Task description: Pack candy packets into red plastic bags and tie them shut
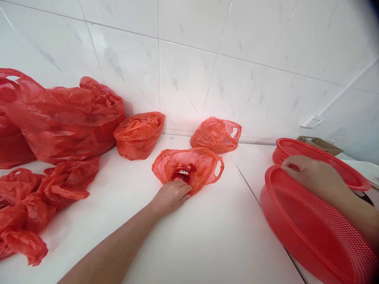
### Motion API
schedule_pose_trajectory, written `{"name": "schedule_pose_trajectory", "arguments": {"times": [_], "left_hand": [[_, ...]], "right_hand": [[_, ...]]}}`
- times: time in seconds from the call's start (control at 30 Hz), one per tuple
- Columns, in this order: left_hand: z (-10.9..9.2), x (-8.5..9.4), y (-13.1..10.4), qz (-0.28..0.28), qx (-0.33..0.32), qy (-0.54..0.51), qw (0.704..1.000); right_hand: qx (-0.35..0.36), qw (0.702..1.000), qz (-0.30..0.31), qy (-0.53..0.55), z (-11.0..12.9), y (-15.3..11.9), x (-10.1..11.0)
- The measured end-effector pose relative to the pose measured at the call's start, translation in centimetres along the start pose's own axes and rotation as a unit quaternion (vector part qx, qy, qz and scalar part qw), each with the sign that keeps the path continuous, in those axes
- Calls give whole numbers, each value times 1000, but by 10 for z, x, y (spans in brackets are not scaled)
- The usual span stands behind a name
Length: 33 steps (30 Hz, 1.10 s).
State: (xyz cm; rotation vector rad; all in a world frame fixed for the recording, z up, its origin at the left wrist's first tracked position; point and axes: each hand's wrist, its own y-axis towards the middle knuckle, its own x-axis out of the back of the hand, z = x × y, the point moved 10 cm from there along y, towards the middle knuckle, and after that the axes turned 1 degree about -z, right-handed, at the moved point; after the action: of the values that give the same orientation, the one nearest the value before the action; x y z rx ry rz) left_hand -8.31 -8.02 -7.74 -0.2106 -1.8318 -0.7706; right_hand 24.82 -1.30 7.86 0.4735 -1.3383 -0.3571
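Note:
My left hand is closed on the near edge of an open red plastic bag on the white table. Inside that bag lie a few small red packets with a white label showing. On the right, my right hand has its fingers curled above the far rim of a red mesh basket. A bit of red shows at its fingers; whether this is a small packet or part of a basket is unclear. A second red basket stands just behind that hand.
Along the tiled wall stand a small filled red bag, another red bag and a large full one. Crumpled red bags lie at left. A cardboard box sits behind the baskets. A seam crosses the table.

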Motion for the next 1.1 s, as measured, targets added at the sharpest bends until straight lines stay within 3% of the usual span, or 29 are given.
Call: {"name": "schedule_pose_trajectory", "arguments": {"times": [0.1,0.17,0.23,0.33,0.4,0.47,0.63,0.73,0.83,0.93,1.03,1.1], "left_hand": [[-2,-1,1,-8,-13,16,1000],[-4,-1,1,-14,-23,22,999],[-5,-1,1,-19,-27,25,999],[-3,-2,0,-19,-20,36,999],[-3,-3,-1,-15,-18,44,999],[-3,-3,-1,-14,-20,49,999],[-5,-1,-2,-33,-33,43,998],[-7,6,-1,-64,-37,41,996],[-8,24,-2,-126,-28,29,991],[2,51,-11,-223,28,30,974],[18,80,-32,-357,104,85,924],[34,93,-47,-423,159,105,886]], "right_hand": [[97,995,-4,15,57,8,14],[192,978,-37,74,114,4,21],[290,950,-15,113,175,-7,9],[361,922,93,107,249,-26,-40],[381,912,129,78,280,-38,-72],[390,909,141,48,296,-49,-101],[366,910,180,74,295,-60,-159],[333,909,206,141,286,-59,-176],[296,920,151,206,272,-53,-159],[237,944,-2,231,243,-51,-117],[142,958,-130,212,204,-58,-88],[60,963,-145,221,178,-62,-93]]}}
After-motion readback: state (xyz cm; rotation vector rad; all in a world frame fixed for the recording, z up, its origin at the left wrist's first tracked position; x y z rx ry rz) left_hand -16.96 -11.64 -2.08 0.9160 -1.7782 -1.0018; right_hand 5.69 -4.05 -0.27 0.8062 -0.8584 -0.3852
